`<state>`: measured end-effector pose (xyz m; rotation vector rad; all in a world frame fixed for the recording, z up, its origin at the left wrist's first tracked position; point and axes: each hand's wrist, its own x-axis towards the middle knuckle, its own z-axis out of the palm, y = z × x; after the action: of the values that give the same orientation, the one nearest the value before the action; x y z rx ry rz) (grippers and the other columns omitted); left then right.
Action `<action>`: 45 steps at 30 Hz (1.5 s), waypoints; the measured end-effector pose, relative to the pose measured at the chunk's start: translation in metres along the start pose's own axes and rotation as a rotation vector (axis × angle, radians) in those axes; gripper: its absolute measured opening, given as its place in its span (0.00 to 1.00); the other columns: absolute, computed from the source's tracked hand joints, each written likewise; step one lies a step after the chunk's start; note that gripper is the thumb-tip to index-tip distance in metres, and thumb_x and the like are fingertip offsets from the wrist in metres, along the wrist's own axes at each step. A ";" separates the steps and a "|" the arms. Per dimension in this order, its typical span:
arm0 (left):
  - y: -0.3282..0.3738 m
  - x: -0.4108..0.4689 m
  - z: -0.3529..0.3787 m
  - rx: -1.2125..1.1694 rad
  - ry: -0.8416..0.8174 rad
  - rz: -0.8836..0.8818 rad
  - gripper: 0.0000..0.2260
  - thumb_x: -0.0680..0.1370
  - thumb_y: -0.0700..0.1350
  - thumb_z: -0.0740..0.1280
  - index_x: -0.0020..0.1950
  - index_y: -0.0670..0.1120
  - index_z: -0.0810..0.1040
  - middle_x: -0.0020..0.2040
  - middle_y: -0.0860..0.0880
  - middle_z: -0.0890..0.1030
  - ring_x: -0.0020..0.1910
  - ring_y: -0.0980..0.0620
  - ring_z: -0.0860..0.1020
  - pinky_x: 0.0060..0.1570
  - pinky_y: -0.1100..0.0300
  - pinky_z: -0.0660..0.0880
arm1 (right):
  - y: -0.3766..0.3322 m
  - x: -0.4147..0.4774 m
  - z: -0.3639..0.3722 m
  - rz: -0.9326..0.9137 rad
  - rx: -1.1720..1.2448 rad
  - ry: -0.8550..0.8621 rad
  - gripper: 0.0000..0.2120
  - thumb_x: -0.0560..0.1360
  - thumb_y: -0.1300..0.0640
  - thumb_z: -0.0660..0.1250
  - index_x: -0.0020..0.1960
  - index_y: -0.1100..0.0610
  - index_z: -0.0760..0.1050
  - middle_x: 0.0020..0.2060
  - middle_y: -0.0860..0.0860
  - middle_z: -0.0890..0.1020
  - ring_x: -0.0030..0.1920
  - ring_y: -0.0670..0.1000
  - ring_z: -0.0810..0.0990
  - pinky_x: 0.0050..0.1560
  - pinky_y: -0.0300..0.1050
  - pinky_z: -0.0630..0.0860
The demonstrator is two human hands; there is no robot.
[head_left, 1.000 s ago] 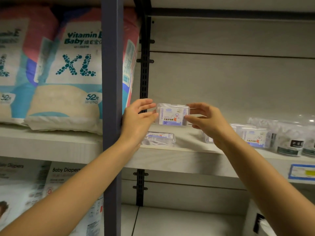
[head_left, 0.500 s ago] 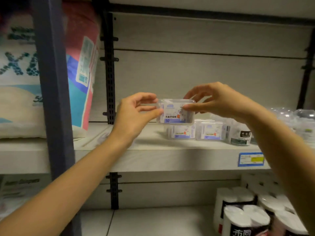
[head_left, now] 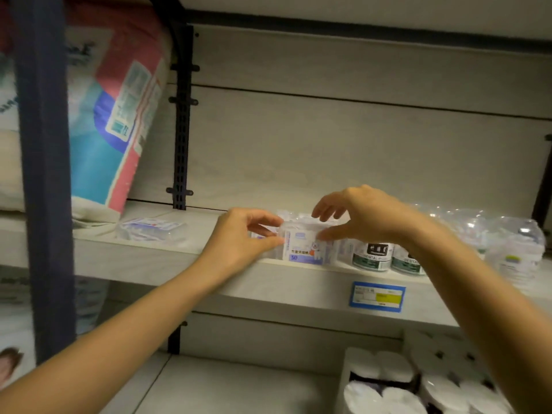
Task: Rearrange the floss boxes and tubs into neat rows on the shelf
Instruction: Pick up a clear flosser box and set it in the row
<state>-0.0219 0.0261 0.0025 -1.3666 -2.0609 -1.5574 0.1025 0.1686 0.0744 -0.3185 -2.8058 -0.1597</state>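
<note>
A clear floss box [head_left: 304, 246] with a white and purple label stands at the front of the grey shelf [head_left: 286, 285]. My left hand [head_left: 239, 240] pinches its left edge. My right hand [head_left: 358, 216] holds its top right corner with thumb and fingers. More clear boxes stand behind it, mostly hidden by my hands. Right of it stand two floss tubs [head_left: 372, 255] with dark green labels. Another clear floss box [head_left: 152, 228] lies flat at the shelf's left end.
Clear plastic tubs [head_left: 513, 249] crowd the shelf's right end. A diaper pack [head_left: 119, 121] leans on the left shelf behind a dark upright post [head_left: 44, 174]. A blue price tag [head_left: 378, 295] sits on the shelf edge. Tissue rolls [head_left: 418, 383] fill the lower shelf.
Both hands carried the box rightward and lowered it from mid-air onto the shelf front, beside the tubs. The view shifted right with them.
</note>
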 end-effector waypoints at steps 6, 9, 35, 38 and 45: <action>0.009 0.002 0.015 0.092 0.042 0.059 0.12 0.69 0.41 0.74 0.51 0.44 0.83 0.48 0.49 0.85 0.44 0.57 0.82 0.41 0.74 0.75 | 0.009 -0.004 -0.004 -0.027 -0.094 0.025 0.13 0.70 0.48 0.70 0.54 0.46 0.78 0.51 0.42 0.83 0.52 0.44 0.79 0.55 0.47 0.76; 0.011 0.006 0.024 0.159 0.034 0.078 0.12 0.69 0.43 0.74 0.52 0.46 0.83 0.49 0.49 0.85 0.47 0.56 0.81 0.49 0.59 0.79 | 0.015 -0.008 -0.006 -0.014 -0.127 0.028 0.13 0.70 0.47 0.70 0.54 0.46 0.79 0.51 0.42 0.82 0.52 0.44 0.79 0.56 0.46 0.75; -0.071 0.008 -0.152 -0.276 0.153 -0.602 0.19 0.78 0.46 0.62 0.68 0.43 0.68 0.68 0.44 0.69 0.68 0.47 0.67 0.63 0.57 0.63 | -0.151 0.081 0.066 0.087 0.532 -0.014 0.29 0.77 0.41 0.54 0.53 0.67 0.78 0.50 0.60 0.82 0.50 0.59 0.80 0.56 0.56 0.76; -0.073 0.010 -0.160 -0.403 0.014 -0.670 0.23 0.77 0.47 0.63 0.70 0.43 0.65 0.71 0.41 0.66 0.70 0.45 0.64 0.63 0.56 0.63 | -0.166 0.090 0.070 0.138 0.469 -0.038 0.29 0.78 0.40 0.53 0.50 0.64 0.80 0.46 0.57 0.82 0.46 0.55 0.79 0.50 0.48 0.73; -0.076 0.008 -0.165 -0.613 0.003 -0.631 0.16 0.77 0.43 0.63 0.64 0.41 0.70 0.60 0.38 0.76 0.58 0.52 0.78 0.58 0.57 0.71 | -0.175 0.090 0.075 0.237 0.569 0.035 0.21 0.75 0.42 0.61 0.54 0.56 0.80 0.41 0.51 0.81 0.44 0.51 0.79 0.45 0.42 0.72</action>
<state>-0.1412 -0.1092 0.0274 -0.8615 -2.2391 -2.6087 -0.0442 0.0281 0.0191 -0.4896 -2.6052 0.6621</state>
